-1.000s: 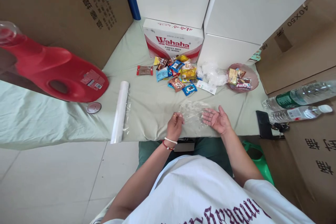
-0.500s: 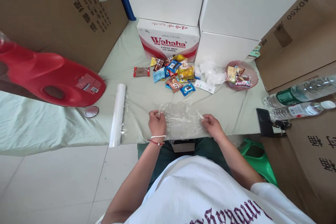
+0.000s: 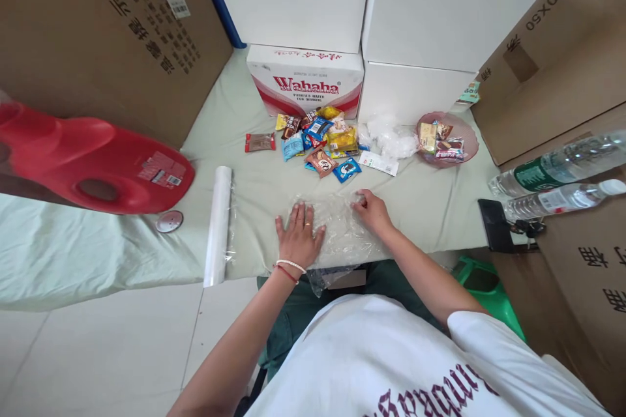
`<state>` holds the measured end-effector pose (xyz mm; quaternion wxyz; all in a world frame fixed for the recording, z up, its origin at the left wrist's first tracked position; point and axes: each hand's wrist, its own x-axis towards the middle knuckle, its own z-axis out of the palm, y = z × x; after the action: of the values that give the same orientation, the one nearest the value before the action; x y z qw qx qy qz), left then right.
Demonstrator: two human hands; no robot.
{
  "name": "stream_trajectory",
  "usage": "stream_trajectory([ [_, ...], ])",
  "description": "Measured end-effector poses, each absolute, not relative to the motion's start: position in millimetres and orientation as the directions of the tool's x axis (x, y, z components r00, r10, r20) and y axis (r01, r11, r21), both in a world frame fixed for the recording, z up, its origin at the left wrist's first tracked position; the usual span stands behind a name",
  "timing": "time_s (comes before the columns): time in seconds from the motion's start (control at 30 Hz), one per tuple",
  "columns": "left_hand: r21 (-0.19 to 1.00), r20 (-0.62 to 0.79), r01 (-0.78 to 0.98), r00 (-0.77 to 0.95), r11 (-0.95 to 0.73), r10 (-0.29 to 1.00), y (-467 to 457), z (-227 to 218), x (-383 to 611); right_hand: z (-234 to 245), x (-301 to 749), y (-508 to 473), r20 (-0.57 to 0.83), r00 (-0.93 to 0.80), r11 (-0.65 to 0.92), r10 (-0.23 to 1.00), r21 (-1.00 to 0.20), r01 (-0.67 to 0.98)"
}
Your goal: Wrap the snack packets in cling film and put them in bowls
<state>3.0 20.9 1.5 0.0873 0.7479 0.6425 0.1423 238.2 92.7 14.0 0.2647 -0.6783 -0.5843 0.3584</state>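
A sheet of clear plastic film (image 3: 337,228) lies crumpled near the table's front edge, one corner hanging over it. My left hand (image 3: 299,238) rests flat on its left side with fingers spread. At the far right part of the film, my right hand (image 3: 370,210) pinches it between thumb and fingers. Left of both hands lies a white roll of plastic film (image 3: 218,225). Beyond them sits a pile of small wrapped snacks (image 3: 320,137), with a red-brown packet (image 3: 260,142) apart on its left.
Crumpled clear plastic (image 3: 391,137) lies beside a pink bowl (image 3: 472,143) holding snacks. At the left are a red jug (image 3: 112,163) and a round lid (image 3: 169,221). Water bottles (image 3: 557,202), a black phone (image 3: 493,225) and keys are at the right. A Wahaha carton (image 3: 306,81) stands behind.
My left hand has let go of the film's edge and now lies flat on it. My right hand has moved away from me and left, still pinching. The film's near corner now hangs over the edge.
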Motion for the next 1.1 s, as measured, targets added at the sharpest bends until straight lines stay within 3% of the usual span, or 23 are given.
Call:
stream_trajectory([
  [0.13, 0.289, 0.085, 0.950, 0.097, -0.117, 0.992, 27, -5, -14, 10, 276, 97, -0.191, 0.174, -0.251, 0.966, -0.849, 0.464],
  [0.3, 0.309, 0.072, 0.941, 0.122, -0.138, 0.990, 29, -2, -16, 36, 302, 127, -0.048, 0.225, -0.187, 0.973, -0.730, 0.657],
  [0.4, 0.314, 0.070, 0.938, 0.130, -0.146, 0.989, 29, -1, -16, 58, 262, 162, -0.003, 0.030, -0.025, 1.000, -0.628, 0.778],
  [0.47, 0.300, 0.062, 0.943, 0.133, -0.146, 0.989, 29, 0, -16, 68, 222, 188, -0.044, -0.095, 0.059, 0.994, -0.516, 0.854],
  [0.6, 0.244, 0.036, 0.960, 0.134, -0.139, 0.990, 29, 1, -16, 76, 154, 228, -0.232, -0.107, 0.029, 0.967, -0.314, 0.949],
  [0.7, 0.224, 0.026, 0.965, 0.132, -0.135, 0.991, 29, 1, -16, 75, 138, 241, -0.381, -0.098, -0.012, 0.919, -0.277, 0.961],
  [0.77, 0.230, 0.028, 0.964, 0.131, -0.134, 0.991, 29, 2, -16, 75, 144, 241, -0.407, -0.098, -0.033, 0.908, -0.305, 0.952],
  [0.83, 0.243, 0.033, 0.961, 0.129, -0.133, 0.991, 29, 2, -16, 77, 159, 235, -0.310, -0.099, -0.015, 0.946, -0.347, 0.938],
  [0.97, 0.262, 0.040, 0.955, 0.131, -0.137, 0.991, 28, 3, -16, 84, 195, 199, 0.135, -0.119, 0.170, 0.984, -0.483, 0.859],
  [1.03, 0.264, 0.047, 0.954, 0.134, -0.142, 0.990, 27, 3, -17, 82, 205, 170, 0.222, -0.229, 0.317, 0.948, -0.575, 0.754],
  [1.1, 0.263, 0.060, 0.954, 0.136, -0.147, 0.989, 27, 1, -18, 74, 206, 139, 0.216, -0.416, 0.455, 0.883, -0.611, 0.648],
])
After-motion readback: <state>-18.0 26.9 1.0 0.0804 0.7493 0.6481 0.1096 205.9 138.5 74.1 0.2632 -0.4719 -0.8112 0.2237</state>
